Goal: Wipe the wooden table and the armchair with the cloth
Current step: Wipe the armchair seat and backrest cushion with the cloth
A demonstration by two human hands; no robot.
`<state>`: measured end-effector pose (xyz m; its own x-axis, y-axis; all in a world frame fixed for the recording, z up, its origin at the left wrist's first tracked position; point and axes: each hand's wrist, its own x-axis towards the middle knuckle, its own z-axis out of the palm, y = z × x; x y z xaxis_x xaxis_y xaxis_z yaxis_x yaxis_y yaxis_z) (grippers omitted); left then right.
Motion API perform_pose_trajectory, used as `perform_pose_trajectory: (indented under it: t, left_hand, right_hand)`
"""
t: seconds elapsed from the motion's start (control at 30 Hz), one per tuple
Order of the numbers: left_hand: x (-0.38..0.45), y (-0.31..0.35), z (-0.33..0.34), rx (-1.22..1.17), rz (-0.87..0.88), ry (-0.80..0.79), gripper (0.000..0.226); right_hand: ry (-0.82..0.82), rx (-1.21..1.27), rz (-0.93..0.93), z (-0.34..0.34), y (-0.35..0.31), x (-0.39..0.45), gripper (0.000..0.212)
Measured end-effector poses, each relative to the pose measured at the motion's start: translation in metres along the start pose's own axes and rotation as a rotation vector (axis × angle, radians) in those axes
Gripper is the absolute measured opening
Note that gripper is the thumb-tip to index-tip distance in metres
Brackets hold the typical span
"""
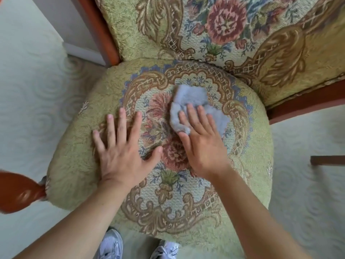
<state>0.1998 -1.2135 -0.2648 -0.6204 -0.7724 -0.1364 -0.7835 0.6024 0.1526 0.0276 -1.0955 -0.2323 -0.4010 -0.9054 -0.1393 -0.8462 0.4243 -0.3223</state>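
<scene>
While the armchair is seen from above in the head view, its round seat cushion fills the middle of the frame, covered in green tapestry cloth with a floral medallion. A crumpled pale blue cloth is pressed onto the seat, just past the centre of the medallion and nearer the backrest. The cloth is held down by the right hand, whose fingers are laid flat and slightly spread over its near half; nothing is pinched. The left hand is laid palm down on the bare upholstery just beside the right one, its fingers splayed wide and touching only the fabric. The padded backrest, in the same floral pattern, is seen rising behind the seat. A reddish wooden armrest end is visible at the left edge. White sneakers are seen on the pale patterned carpet below the seat's front edge.
</scene>
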Motion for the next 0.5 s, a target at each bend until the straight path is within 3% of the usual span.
perform_pose_trajectory:
  t: [0.13,0.3,0.37,0.5]
  left_hand:
    - [0.0,-0.003,0.0,-0.008,0.019,-0.003,0.097]
    - [0.0,-0.003,0.002,-0.027,0.013,0.012,0.097]
    - [0.001,-0.003,0.004,-0.026,0.015,0.021,0.097]
    - [0.002,-0.002,0.007,-0.031,0.014,0.037,0.098]
  right_hand:
    - [0.125,0.022,0.266,0.004,0.019,-0.055,0.054]
    - [0.226,0.217,0.669,0.012,0.013,-0.076,0.06]
    - [0.236,0.175,0.658,0.014,0.0,-0.061,0.059]
    - [0.164,0.061,0.39,0.012,-0.022,0.002,0.051]
